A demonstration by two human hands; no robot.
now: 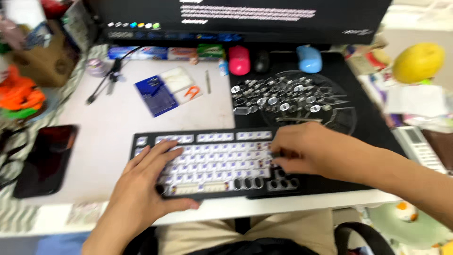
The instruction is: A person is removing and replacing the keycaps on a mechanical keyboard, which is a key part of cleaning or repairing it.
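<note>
Counter (113,123), pale top, cluttered; dark monitor (245,19) along the back edge. Black mat (368,118) covers the right half. Keyboard (212,163), black frame with white-and-purple keycaps, sits at the near edge, half on the mat; several sockets at its lower right bare. Clear round tray (344,118) behind it holds loose clear keycaps (283,94). Black phone (45,160) lies well left. Left hand (141,189) flat on the keyboard's left end, fingers spread, thumb hooked at the front edge, bracing it. Right hand (306,148) over the right end, fingers curled down onto the keys; blurred, cannot tell if it pinches anything
</note>
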